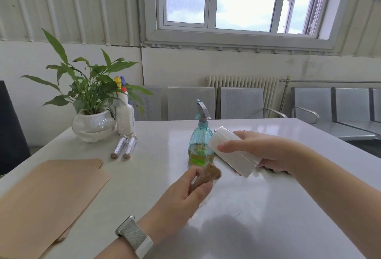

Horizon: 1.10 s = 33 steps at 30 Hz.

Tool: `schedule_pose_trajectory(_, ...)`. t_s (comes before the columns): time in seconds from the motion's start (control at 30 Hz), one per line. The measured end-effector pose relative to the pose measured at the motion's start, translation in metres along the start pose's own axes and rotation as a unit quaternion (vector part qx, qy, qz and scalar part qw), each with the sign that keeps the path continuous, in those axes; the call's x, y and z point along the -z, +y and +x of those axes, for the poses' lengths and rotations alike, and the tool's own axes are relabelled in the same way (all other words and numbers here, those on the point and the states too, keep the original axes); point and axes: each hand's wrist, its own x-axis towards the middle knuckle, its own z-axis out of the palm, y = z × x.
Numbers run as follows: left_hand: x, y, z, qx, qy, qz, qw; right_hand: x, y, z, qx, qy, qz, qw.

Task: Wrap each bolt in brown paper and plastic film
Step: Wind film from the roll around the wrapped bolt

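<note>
White counter (257, 207) fills the lower frame; behind it a row of grey metal chairs (241, 102) and a radiator (243, 82) under the window (233, 0). Brown paper sheets (47, 194) are stacked flat at the near left edge, well apart from both hands. Potted plant (92, 102) in a glass bowl sits at the far left corner, a white spray bottle (125, 112) touching or just beside it on the right. Teal spray bottle (200, 141) with green liquid stands mid-counter, directly behind the gap between the two hands (its base is partly hidden by the roll). Right hand (266, 153) is curled round a white roll of plastic film (233, 151), thumb on top, roll tilted with its far end up toward the teal bottle; can't tell whether its near end touches the counter. Left hand (185, 194), watch (135, 236) on the wrist, pinches a bolt wrapped in brown paper (207, 175) between thumb and fingers, held off the counter, its top end just beside the roll's near end. Two finished wrapped bolts (123, 147) (shiny film over brown) lie side by side in front of the white bottle, well apart from the hands.
</note>
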Motion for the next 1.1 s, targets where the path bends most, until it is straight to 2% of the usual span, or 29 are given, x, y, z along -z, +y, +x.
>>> schedule_pose_trajectory(0.13,-0.001,-0.005,0.003,-0.001,0.010,0.030,0.999,-0.004,-0.004,-0.003,0.004,0.037,-0.031,0.999)
schedule_pose_trajectory(0.23,-0.002,-0.006,0.005,0.031,0.018,0.004,0.999,-0.015,-0.006,-0.006,0.023,0.084,-0.089,0.992)
schedule_pose_trajectory(0.33,-0.005,-0.002,0.009,0.066,0.032,-0.100,0.992,-0.034,-0.009,-0.010,0.099,0.141,-0.156,0.973)
schedule_pose_trajectory(0.43,-0.004,0.000,0.009,0.109,0.039,-0.229,0.966,-0.052,-0.009,-0.012,0.163,0.158,-0.247,0.942)
schedule_pose_trajectory(0.53,0.001,-0.002,0.009,0.130,0.071,-0.276,0.950,-0.068,-0.006,-0.006,0.215,0.168,-0.287,0.918)
schedule_pose_trajectory(0.67,0.012,-0.006,0.013,0.175,0.109,-0.272,0.940,-0.089,0.002,0.006,0.261,0.214,-0.302,0.892)
schedule_pose_trajectory(0.73,0.016,-0.007,0.015,0.189,0.127,-0.290,0.929,-0.099,0.008,0.011,0.300,0.247,-0.321,0.864)
schedule_pose_trajectory(0.83,0.019,-0.010,0.016,0.209,0.168,-0.348,0.898,-0.113,0.014,0.016,0.368,0.322,-0.380,0.785)
schedule_pose_trajectory(0.97,0.026,-0.010,0.018,0.204,0.175,-0.413,0.870,-0.124,0.023,0.025,0.417,0.338,-0.372,0.757)
schedule_pose_trajectory(1.03,0.030,-0.008,0.019,0.198,0.144,-0.469,0.848,-0.130,0.030,0.027,0.441,0.326,-0.391,0.739)
schedule_pose_trajectory(1.1,0.034,-0.007,0.018,0.197,0.107,-0.489,0.843,-0.137,0.036,0.029,0.445,0.320,-0.408,0.730)
